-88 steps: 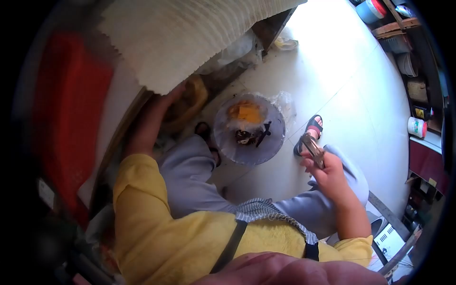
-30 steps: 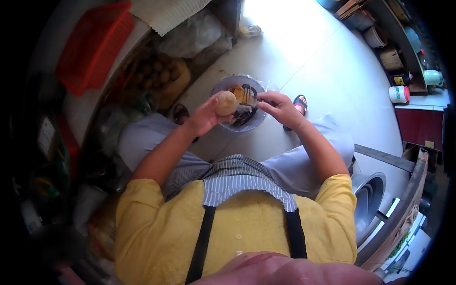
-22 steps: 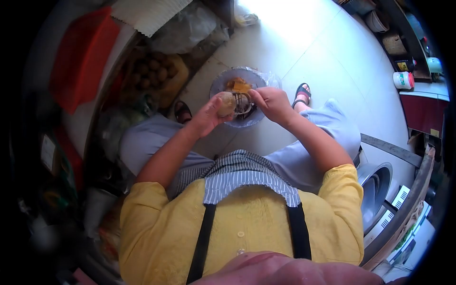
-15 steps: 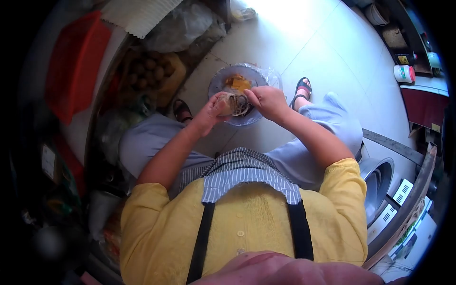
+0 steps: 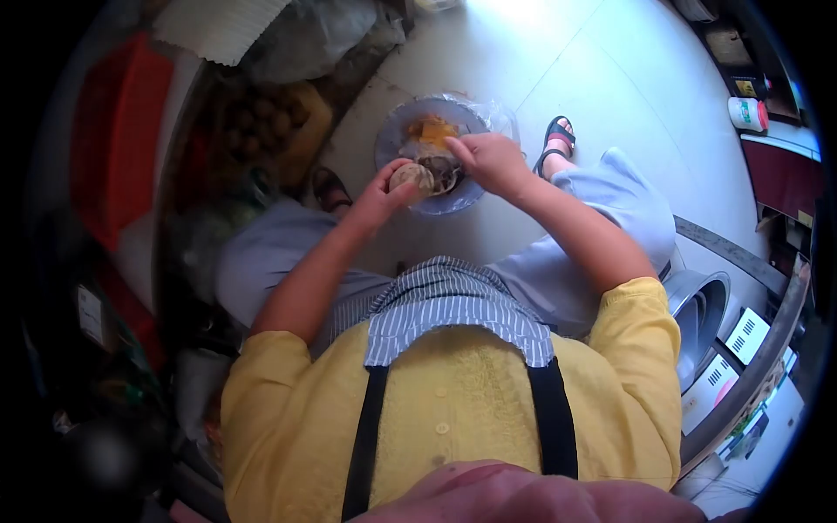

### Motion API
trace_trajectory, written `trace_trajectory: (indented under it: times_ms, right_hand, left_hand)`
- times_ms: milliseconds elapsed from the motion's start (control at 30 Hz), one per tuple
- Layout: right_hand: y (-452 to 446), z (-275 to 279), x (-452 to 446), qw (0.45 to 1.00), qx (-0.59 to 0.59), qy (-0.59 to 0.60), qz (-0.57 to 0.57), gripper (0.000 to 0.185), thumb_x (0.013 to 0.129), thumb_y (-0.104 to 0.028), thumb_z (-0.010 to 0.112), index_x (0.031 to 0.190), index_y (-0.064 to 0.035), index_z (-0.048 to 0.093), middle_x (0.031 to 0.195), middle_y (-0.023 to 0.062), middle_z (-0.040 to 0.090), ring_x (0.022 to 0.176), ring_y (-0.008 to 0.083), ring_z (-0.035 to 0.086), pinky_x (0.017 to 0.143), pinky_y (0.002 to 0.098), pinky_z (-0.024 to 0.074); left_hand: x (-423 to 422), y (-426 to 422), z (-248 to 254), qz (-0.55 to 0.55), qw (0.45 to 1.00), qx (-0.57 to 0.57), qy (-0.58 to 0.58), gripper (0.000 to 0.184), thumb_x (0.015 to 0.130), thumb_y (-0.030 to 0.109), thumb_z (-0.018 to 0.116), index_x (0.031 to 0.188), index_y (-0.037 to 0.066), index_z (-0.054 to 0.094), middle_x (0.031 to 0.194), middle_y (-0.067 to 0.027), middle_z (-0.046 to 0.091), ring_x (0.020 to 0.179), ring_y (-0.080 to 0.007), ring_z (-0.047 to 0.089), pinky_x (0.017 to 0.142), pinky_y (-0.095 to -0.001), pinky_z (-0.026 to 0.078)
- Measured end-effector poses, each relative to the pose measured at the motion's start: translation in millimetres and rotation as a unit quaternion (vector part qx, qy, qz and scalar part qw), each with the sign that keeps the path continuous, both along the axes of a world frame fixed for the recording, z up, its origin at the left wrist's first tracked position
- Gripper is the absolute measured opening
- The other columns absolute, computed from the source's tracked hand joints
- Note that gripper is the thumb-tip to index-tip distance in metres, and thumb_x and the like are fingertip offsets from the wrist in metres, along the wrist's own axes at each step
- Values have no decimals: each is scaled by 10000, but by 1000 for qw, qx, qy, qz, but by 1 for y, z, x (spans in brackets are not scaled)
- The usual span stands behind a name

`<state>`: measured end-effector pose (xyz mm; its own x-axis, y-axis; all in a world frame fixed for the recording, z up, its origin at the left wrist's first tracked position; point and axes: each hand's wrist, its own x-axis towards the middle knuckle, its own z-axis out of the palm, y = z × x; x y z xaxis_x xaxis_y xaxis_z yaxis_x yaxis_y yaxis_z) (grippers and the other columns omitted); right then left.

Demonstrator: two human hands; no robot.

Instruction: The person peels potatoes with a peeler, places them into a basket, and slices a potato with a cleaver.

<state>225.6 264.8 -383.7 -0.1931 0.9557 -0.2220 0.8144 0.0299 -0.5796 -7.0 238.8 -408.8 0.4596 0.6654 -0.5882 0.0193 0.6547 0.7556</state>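
Note:
My left hand (image 5: 384,193) is closed around a round, pale brownish thing with streaks on it (image 5: 412,179); its exact kind does not show. Close by on the right, my right hand (image 5: 493,162) has its thumb and fingers pinched together, and whatever is between them is too small to make out. Both hands are over a round bin (image 5: 390,131) lined with a thin plastic bag (image 5: 499,131). Inside the bin lie a yellow-orange piece (image 5: 435,132) and some dark scraps, partly hidden by my hands.
My sandalled feet (image 5: 559,138) stand on the tiled floor (image 5: 540,52) either side of the bin. At left are a red plastic basin (image 5: 118,144) and a bag of round potato-like things (image 5: 261,122). A metal basin (image 5: 697,318) sits at right, near a white jar (image 5: 745,114).
The round thing has turned in my left hand and shows a paler, rounded side. My right hand has shifted slightly off its edge. The whole view has tilted a little.

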Motion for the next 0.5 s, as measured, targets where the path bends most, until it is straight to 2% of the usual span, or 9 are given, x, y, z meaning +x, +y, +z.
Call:
trace_trajectory:
  times_ms: [100,167,233,300,367,500]
  right_hand:
    - [-3,-10,-1,1000,-1,20,18,474,904,-461,398,746,-103,666,716,141,629,700,332,610,618,433,472]
    - [9,-25,17,996,-5,-92,14,470,905,-459,397,748,-108,668,724,138,633,720,331,613,631,443,474]
    - [14,-31,25,996,-29,-85,2,471,907,-454,395,755,-104,670,729,144,634,734,334,614,640,450,476]
    - [10,-30,20,999,-28,-20,-19,477,908,-450,393,754,-93,668,733,155,632,733,340,610,645,444,477]
    - [9,-16,14,999,-49,3,-13,482,905,-456,396,758,-84,665,738,164,629,729,351,602,653,439,472]
    - [4,-5,4,994,-68,79,28,511,904,-469,397,747,-45,637,717,182,608,703,365,584,649,429,457]
  left_hand:
    - [0,-2,-7,-37,999,20,-6,525,841,262,603,1284,75,391,1153,-32,518,1028,-123,515,844,-263,442]
    - [-1,1,-3,-59,996,55,-41,531,837,249,613,1281,65,387,1155,-42,516,1034,-133,514,882,-272,431]
    - [-1,5,6,-60,995,68,-35,528,836,243,615,1275,60,386,1155,-50,514,1038,-140,513,893,-277,426]
    - [1,3,6,-58,995,71,-34,525,834,237,618,1269,56,386,1155,-59,512,1043,-146,511,905,-282,421]
    - [3,1,1,-21,1000,15,13,560,808,165,650,1271,38,362,1166,-85,504,1050,-152,515,897,-279,431]
    - [0,4,-13,-35,999,22,21,571,800,153,656,1266,28,350,1181,-92,490,1046,-159,516,898,-282,430]
